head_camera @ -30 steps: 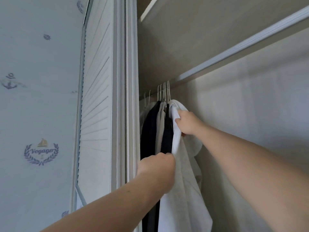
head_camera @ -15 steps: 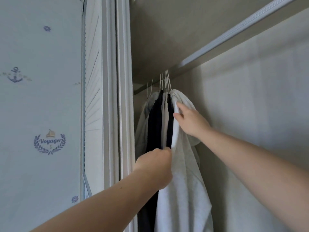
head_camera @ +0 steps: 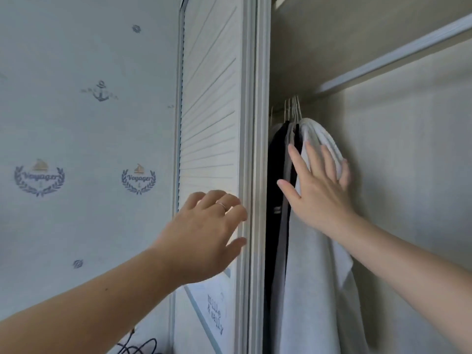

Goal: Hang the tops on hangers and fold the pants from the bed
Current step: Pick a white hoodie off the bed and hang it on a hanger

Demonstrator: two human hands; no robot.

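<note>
1. Inside the open wardrobe (head_camera: 383,175), a row of tops hangs from thin white hangers (head_camera: 294,108), whose hooks are bunched close together just under the shelf (head_camera: 357,42).
2. The white top (head_camera: 314,277) is at the right end of the row, nearest the wardrobe's back wall. It sits on its hanger with the shoulder rounded over and the body falling straight down.
3. Just left of it hangs a grey top (head_camera: 289,159), and a dark top (head_camera: 277,180) is pressed close on that one's left.
4. My right hand (head_camera: 319,190) is raised in front of the white top's shoulder with the fingers straight and spread apart, gripping nothing. I cannot tell whether my palm rests on the cloth or is just off it.
5. My left hand (head_camera: 209,231) is lower and further left, in front of the slatted door (head_camera: 209,111). Its fingers are loosely bent and hold nothing, with the fingertips right at the door's edge. A thin ring (head_camera: 221,206) shows on one finger.
6. Left of the door is pale wallpaper (head_camera: 76,129) printed with anchors and "Voyager" crests.
7. A dark cable (head_camera: 139,348) loops at the bottom edge.
</note>
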